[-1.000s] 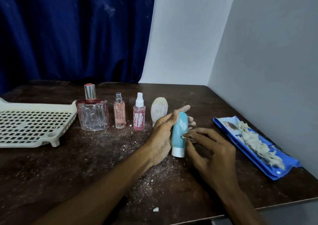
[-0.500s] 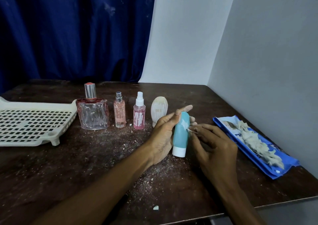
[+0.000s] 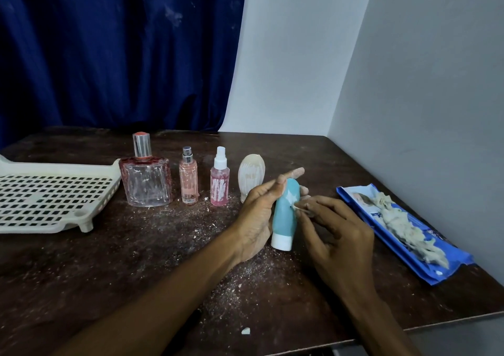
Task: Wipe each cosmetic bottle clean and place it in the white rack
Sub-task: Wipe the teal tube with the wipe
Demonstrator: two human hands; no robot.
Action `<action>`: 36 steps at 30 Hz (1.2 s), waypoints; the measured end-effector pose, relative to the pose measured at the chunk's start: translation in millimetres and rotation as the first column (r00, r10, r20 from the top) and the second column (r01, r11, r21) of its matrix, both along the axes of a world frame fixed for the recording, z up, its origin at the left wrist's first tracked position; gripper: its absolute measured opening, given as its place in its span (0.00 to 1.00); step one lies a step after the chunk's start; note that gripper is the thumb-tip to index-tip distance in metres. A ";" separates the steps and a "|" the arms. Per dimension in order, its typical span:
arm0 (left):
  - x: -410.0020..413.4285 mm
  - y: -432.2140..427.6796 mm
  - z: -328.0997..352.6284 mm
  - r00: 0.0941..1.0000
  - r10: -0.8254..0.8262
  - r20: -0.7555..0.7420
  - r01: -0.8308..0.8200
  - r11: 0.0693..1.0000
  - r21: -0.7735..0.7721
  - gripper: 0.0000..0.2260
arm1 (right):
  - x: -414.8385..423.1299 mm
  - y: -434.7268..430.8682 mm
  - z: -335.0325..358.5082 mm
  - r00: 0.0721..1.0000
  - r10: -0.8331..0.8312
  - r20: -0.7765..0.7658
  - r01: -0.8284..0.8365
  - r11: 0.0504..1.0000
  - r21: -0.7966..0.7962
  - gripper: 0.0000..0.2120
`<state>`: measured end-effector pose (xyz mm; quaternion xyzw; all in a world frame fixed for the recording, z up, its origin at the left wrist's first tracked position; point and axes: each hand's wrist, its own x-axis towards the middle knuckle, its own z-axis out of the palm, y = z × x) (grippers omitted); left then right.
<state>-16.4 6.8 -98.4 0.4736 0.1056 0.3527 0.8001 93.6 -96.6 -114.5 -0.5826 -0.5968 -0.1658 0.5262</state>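
- Teal plastic tube with a white cap [image 3: 283,215]: being held upright, cap downward, at the dark wooden table [image 3: 136,268], well apart from the rack.
- Left hand [image 3: 257,216]: gripping the tube, thumb and fingers wrapping its body.
- Right hand [image 3: 336,233]: curling its fingers, pinching a small pale scrap [image 3: 296,207] against the tube's front.
- White slotted plastic rack [image 3: 54,192]: sitting at far left.
- Square glass perfume bottle [image 3: 146,182], slim pink spray bottle [image 3: 188,181], pink pump bottle [image 3: 219,185], cream oval bottle [image 3: 249,177]: standing in a row between rack and tube.
- Blue wipes packet [image 3: 381,214]: lying at right, carrying a crumpled pale wipe [image 3: 403,224].

Head-worn view, downward over table [image 3: 81,274]
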 end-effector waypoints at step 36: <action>3.5 -0.2 -2.8 0.999 0.000 -0.039 0.003 0.997 0.075 0.17 | 3.7 -0.4 -2.4 1.000 -0.023 -0.010 0.023 1.000 0.013 0.14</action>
